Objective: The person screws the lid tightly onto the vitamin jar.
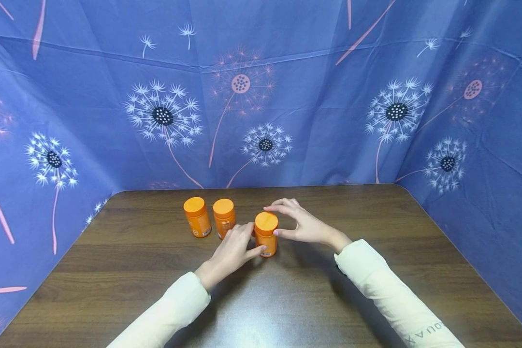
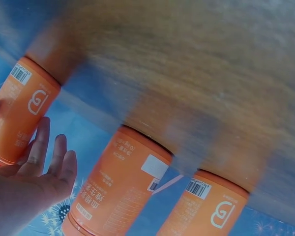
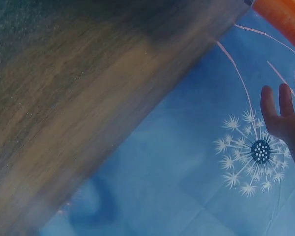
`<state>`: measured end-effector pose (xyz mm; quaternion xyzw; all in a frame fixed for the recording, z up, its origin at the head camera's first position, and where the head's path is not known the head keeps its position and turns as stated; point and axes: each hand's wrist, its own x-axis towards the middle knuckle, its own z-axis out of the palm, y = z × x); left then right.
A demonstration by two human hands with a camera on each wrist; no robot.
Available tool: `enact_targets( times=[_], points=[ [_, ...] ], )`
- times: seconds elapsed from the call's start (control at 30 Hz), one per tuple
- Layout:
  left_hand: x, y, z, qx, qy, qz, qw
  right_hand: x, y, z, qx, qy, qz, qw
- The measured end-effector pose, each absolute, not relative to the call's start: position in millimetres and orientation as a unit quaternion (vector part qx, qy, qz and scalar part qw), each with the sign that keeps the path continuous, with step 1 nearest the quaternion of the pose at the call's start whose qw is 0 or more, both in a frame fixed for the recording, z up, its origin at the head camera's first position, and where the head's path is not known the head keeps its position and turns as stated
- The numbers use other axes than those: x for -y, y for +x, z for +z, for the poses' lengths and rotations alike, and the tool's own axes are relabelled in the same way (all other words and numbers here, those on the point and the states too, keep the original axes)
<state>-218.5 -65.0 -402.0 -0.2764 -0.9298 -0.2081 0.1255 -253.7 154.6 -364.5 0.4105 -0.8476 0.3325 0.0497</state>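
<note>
An orange screw-top bottle (image 1: 267, 240) stands upright on the table, slightly right of two similar bottles. My left hand (image 1: 230, 249) holds it from the left, thumb across its lower front and fingers at its far side. From the right, my right hand (image 1: 304, 227) arches loosely about the orange lid (image 1: 266, 222), with the thumb at its right edge and a fingertip just behind its top. In the left wrist view the held bottle (image 2: 27, 110) shows a barcode and white logo. The right wrist view catches outstretched fingers of the right hand (image 3: 290, 123) below an orange bottle (image 3: 283, 20).
Two more orange bottles stand upright to the left, one farther left (image 1: 198, 220) and one (image 1: 224, 217) right beside the left hand's fingers. Behind the brown wooden table (image 1: 374, 217) hangs a blue cloth (image 1: 317, 111) with a dandelion print, which also runs along both sides.
</note>
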Motion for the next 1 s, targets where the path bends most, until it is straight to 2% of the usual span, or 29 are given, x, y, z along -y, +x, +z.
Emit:
enact_targets(
  times=[0.3,0.77,1.0],
  points=[
    [66,-220,-404,0.931,-0.279,-0.197,0.13,-154,-256,-365,0.85,0.401,0.335,0.059],
    [65,-218,-404,0.932,-0.276,-0.198,0.128,-145,-250,-374,0.857,0.362,0.344,0.127],
    [65,-219,-404,0.93,-0.278,-0.203,0.13,-138,-247,-375,0.872,0.33,0.332,0.142]
  ],
)
